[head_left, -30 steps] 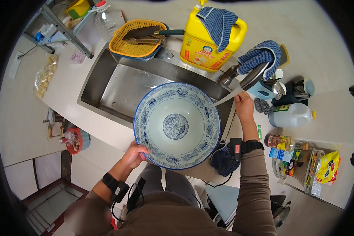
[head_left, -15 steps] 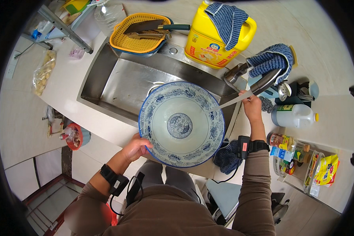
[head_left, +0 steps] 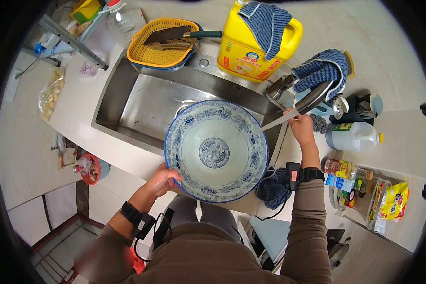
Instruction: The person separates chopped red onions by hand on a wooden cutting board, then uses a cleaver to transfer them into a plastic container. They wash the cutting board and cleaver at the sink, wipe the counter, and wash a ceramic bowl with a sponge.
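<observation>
A wide white bowl (head_left: 239, 177) with blue floral patterns is held over the sink's near edge, with clear water in it. My left hand (head_left: 162, 181) grips its rim at the lower left, thumb over the edge. From the curved faucet spout (head_left: 315, 98) a water stream (head_left: 274, 124) runs into the bowl's right side. Just beside the spout, my right hand (head_left: 301, 127) has its fingers closed at the thin faucet lever (head_left: 275, 102); the spout and stream partly hide the fingertips. A blue cloth (head_left: 320, 71) is draped over the faucet.
The steel sink (head_left: 149, 102) lies behind the bowl. Behind it stand a yellow basket (head_left: 139, 52) holding a cleaver (head_left: 168, 34) and tongs, and a large yellow jug (head_left: 241, 52). On the right are a white bottle (head_left: 352, 137) and several seasoning bottles. Another blue cloth (head_left: 273, 189) lies near the bowl.
The view has shifted slightly. Both hands keep their places on the bowl and at the faucet, and water still runs into the bowl.
</observation>
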`<act>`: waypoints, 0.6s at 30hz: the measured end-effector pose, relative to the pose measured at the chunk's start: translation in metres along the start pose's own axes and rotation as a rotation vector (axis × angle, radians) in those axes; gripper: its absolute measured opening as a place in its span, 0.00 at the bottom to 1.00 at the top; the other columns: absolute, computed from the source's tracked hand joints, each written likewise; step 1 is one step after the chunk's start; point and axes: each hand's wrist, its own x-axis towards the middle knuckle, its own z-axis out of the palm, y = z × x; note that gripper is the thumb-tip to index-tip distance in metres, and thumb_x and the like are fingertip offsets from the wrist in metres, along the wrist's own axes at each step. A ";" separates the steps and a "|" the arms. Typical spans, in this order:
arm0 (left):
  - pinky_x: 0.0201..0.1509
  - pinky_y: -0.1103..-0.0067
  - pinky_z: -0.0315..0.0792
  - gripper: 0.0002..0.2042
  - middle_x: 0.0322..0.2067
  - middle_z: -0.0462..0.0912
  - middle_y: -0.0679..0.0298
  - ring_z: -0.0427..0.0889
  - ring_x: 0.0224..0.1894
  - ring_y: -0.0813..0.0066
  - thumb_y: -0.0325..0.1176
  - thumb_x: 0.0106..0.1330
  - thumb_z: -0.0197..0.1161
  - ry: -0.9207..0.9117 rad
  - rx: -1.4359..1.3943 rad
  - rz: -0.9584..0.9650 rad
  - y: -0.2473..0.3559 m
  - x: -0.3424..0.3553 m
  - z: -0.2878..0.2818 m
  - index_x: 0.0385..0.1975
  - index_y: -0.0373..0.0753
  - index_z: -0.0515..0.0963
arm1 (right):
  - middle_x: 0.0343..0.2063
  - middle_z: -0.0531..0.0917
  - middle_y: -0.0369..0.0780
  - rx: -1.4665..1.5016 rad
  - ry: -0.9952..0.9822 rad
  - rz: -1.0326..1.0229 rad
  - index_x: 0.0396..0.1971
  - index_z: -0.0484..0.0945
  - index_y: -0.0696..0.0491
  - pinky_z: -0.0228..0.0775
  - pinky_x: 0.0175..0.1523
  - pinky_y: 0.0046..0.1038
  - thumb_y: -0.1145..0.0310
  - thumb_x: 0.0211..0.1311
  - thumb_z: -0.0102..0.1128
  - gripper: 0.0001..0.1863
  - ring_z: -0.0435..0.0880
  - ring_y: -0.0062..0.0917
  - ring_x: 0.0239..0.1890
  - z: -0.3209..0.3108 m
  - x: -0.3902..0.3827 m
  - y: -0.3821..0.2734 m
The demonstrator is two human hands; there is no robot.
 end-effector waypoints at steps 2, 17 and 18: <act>0.45 0.65 0.78 0.24 0.42 0.78 0.56 0.80 0.41 0.62 0.21 0.50 0.56 0.002 0.008 -0.004 -0.003 0.001 -0.004 0.52 0.30 0.67 | 0.20 0.77 0.42 0.022 -0.008 -0.035 0.25 0.76 0.60 0.67 0.31 0.25 0.70 0.54 0.63 0.09 0.73 0.25 0.22 0.000 -0.001 -0.005; 0.49 0.65 0.75 0.25 0.44 0.79 0.54 0.80 0.44 0.61 0.19 0.48 0.55 -0.022 -0.025 0.049 -0.009 -0.004 -0.007 0.52 0.30 0.68 | 0.26 0.82 0.44 -0.093 -0.001 0.108 0.33 0.82 0.53 0.72 0.37 0.29 0.61 0.52 0.66 0.13 0.81 0.33 0.28 -0.004 -0.002 -0.023; 0.49 0.66 0.75 0.25 0.44 0.79 0.54 0.80 0.44 0.61 0.18 0.48 0.55 -0.017 -0.028 0.045 -0.009 -0.005 -0.007 0.51 0.30 0.68 | 0.26 0.82 0.43 -0.094 -0.015 0.118 0.33 0.82 0.54 0.72 0.37 0.29 0.61 0.51 0.66 0.13 0.81 0.32 0.28 -0.005 -0.001 -0.022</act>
